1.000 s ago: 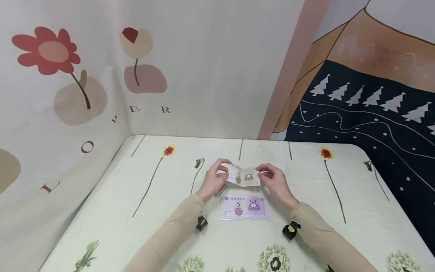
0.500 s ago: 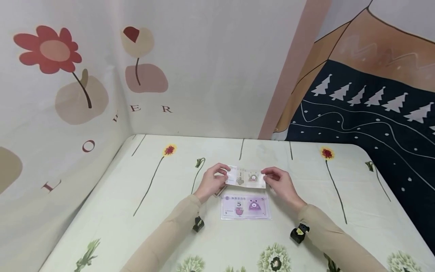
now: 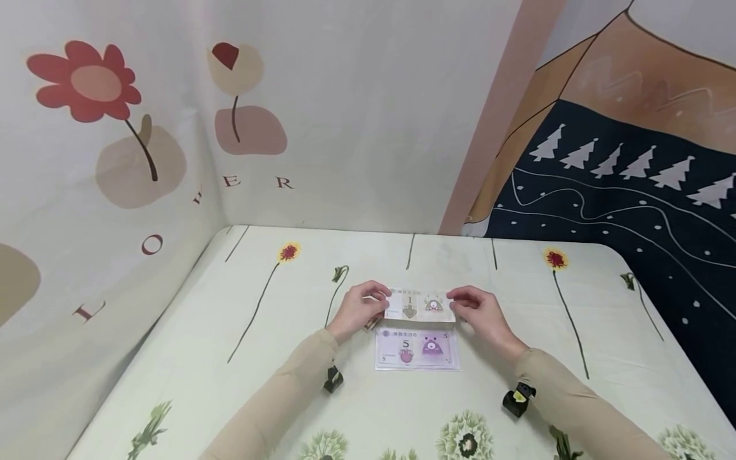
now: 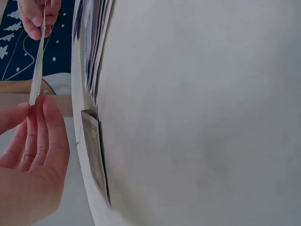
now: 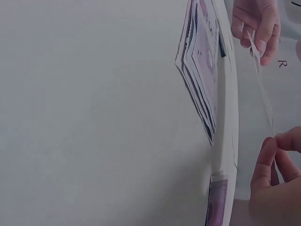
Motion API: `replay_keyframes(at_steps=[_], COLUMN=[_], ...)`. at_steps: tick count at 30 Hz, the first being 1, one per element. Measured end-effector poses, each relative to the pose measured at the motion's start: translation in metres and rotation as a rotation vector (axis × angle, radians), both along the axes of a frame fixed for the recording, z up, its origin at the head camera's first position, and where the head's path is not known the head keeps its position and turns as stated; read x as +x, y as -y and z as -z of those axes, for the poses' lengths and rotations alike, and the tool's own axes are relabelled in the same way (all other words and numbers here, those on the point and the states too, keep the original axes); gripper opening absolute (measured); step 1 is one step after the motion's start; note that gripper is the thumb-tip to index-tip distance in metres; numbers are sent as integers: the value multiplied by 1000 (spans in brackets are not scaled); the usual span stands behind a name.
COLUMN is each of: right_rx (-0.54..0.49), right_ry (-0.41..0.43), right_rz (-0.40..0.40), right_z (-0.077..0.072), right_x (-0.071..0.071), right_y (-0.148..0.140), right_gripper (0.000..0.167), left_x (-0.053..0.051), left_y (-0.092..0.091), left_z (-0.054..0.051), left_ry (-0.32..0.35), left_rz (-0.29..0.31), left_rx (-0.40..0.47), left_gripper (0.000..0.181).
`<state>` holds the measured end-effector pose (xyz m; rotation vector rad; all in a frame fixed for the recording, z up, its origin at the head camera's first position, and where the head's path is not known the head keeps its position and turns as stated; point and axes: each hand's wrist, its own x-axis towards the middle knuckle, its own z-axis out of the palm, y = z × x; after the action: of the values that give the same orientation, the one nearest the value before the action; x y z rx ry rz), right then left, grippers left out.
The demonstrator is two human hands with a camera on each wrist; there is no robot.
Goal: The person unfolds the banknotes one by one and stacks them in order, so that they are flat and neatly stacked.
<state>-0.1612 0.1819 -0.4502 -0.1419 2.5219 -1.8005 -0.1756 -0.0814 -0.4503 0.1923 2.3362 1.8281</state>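
Observation:
A pale play banknote [image 3: 420, 306] marked 1 is stretched between my two hands, above the table. My left hand [image 3: 361, 308] pinches its left end, thumb against fingers. The right hand [image 3: 485, 318] pinches the opposite end. From the left wrist view the banknote [image 4: 38, 70] appears nearly edge-on. Just in front of it lies a stack of purple play banknotes [image 3: 417, 350], the top one marked 5. In the right wrist view the stack [image 5: 200, 70] shows several layers. A brownish folded note [image 4: 95, 153] rests by the stack, mostly hidden by my left hand in the head view.
A flower-printed cloth [image 3: 299, 396] covers the table. In the right wrist view a purple, note-like piece [image 5: 217, 202] lies near the lower edge. A pale printed curtain [image 3: 345, 128] hangs behind, with a dark tree-patterned cloth [image 3: 621, 198] at the right.
The banknote was creased in the middle and now is pulled nearly flat. My right hand has moved right and slightly down; both hands keep hold of it.

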Motion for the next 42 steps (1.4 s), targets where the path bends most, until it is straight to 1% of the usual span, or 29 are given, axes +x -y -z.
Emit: replay_keyframes(at_steps=[4, 6, 10, 13, 17, 20, 26, 30, 34, 36, 38, 42], right_rx=[1, 6, 31, 15, -30, -43, -41, -7, 17, 28, 42, 81], right_ry=[11, 19, 36, 65, 123, 140, 136, 126, 111, 117, 120, 118], right_rz=[-41, -65, -105, -129, -155, -168, -190, -227, -279, -285, -286, -274], right_z=[0, -1, -6, -11, -15, -14, -6, -1, 1, 2, 3, 5], right_x=[3, 4, 3, 0, -2, -1, 5, 10, 15, 17, 18, 21], right_y=[-3, -4, -6, -8, -11, -12, -12, -12, -12, -11, -11, -11], right_gripper=[25, 26, 25, 25, 28, 29, 27, 26, 25, 24, 23, 20], left_x=[1, 3, 6, 7, 9, 11, 17, 23, 29, 32, 34, 37], left_y=[2, 3, 5, 7, 9, 11, 14, 15, 17, 17, 17, 15], left_z=[1, 0, -3, -6, -9, -9, -5, 0, 5, 7, 9, 10], left_ry=[18, 24, 20, 6, 14, 20, 30, 16, 16, 11, 1, -50], left_rz=[21, 34, 54, 72, 99, 115, 145, 164, 178, 183, 189, 201], left_rx=[-3, -18, -87, -137, -164, -171, -184, -205, -210, -210, -216, -258], left_gripper=[20, 20, 18, 17, 16, 16, 16, 16, 15, 14, 13, 12])
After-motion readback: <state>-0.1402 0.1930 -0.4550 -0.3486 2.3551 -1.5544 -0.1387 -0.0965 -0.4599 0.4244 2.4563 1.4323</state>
